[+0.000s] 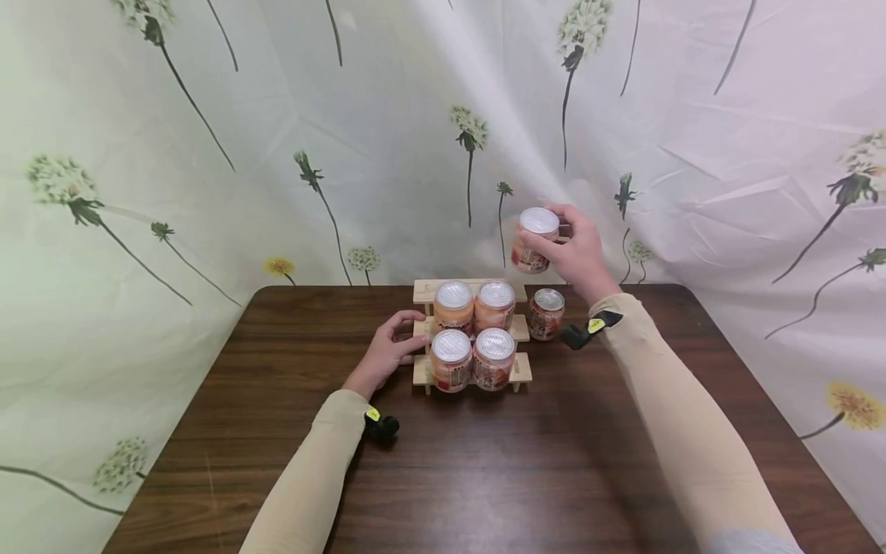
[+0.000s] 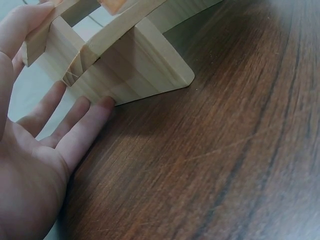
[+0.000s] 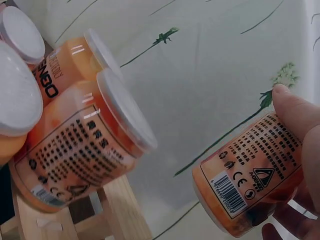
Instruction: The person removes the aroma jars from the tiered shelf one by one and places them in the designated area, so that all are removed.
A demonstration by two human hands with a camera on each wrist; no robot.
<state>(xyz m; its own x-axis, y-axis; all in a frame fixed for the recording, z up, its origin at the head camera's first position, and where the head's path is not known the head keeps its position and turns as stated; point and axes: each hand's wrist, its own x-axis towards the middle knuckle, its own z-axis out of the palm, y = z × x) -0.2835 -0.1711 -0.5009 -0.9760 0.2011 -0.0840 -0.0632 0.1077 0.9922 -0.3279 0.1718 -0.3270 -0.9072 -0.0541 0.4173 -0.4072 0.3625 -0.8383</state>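
Observation:
A stepped wooden rack point(image 1: 472, 291) stands near the table's back edge. My left hand point(image 1: 388, 350) holds its left end; in the left wrist view the thumb lies at a shelf end and several fingertips touch the side panel point(image 2: 135, 65). On the rack are two front jars point(image 1: 451, 362) and two jars point(image 1: 494, 308) a step higher, with orange contents and clear-white lids. Up and right of the rack, my right hand point(image 1: 577, 250) grips another such jar point(image 1: 534, 250) in the air, lid upward. Its printed label and barcode show in the right wrist view.
One more jar point(image 1: 547, 314), with a silvery top, stands on the table just right of the rack, below the raised jar. The brown wooden table point(image 1: 484, 477) meets a hanging cloth point(image 1: 401, 154) with dandelion prints behind it.

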